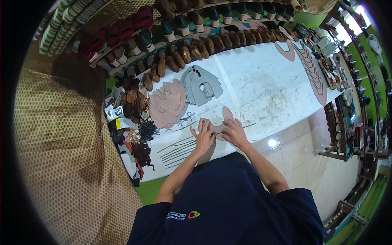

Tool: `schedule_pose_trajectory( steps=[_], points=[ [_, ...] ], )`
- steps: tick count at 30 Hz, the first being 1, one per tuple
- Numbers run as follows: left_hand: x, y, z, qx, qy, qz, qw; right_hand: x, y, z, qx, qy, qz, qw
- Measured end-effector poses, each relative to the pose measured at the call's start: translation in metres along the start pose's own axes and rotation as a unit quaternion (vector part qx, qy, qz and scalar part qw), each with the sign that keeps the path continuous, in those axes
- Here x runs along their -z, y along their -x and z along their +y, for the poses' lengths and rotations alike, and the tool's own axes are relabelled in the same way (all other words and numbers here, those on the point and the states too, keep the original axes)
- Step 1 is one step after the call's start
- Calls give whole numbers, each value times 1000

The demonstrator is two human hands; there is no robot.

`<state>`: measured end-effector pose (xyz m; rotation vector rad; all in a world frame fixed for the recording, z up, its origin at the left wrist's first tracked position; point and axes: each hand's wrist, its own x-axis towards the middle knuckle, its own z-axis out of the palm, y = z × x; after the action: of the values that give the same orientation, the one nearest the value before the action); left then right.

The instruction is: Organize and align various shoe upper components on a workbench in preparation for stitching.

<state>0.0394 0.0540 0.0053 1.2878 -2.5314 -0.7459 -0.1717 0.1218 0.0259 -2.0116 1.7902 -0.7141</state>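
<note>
On the white table a pinkish-tan upper-shaped leather piece (227,113) lies under both my hands, its middle partly covered by them. A thin dark strip (250,125) runs along its near edge and sticks out to the right. The fingers of my left hand (203,138) are bent down onto the piece and strip, thumb and fingertips close together. My right hand (234,133) has its fingertips pinched at the strip, just right of the left hand. Several more dark strips (176,152) lie side by side to the left of my left hand.
Stacks of pinkish leather pieces (166,100) and grey pieces (199,83) lie beyond my left hand. Black cord bundles (148,129) and scraps crowd the left edge. Wooden shoe lasts (196,52) line the back; overlapping tan pieces (312,73) lie far right.
</note>
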Motion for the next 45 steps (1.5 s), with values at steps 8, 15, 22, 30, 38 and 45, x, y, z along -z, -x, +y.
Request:
schedule_pose_trajectory(
  steps=[8, 15, 22, 30, 38, 45],
  points=[
    [16, -15, -9, -50, -7, -22, 998, -17, -19, -8, 20, -32, 6, 999],
    [34, -23, -20, -46, -3, -53, 998, -21, -36, -13, 39, -45, 16, 998],
    [37, -19, -25, 31, -27, 44, 998, -25, -57, -15, -17, -18, 57, 998],
    [28, -16, -47, 46, -82, 86, 992, -41, -90, -19, -40, -7, 56, 998],
    [31, -19, -48, 51, -75, 60, 994, -53, -107, -20, -51, 17, 18, 998],
    [32, -18, -49, 54, -50, 69, 995, -55, -111, -22, -56, 28, 7, 998]
  ],
)
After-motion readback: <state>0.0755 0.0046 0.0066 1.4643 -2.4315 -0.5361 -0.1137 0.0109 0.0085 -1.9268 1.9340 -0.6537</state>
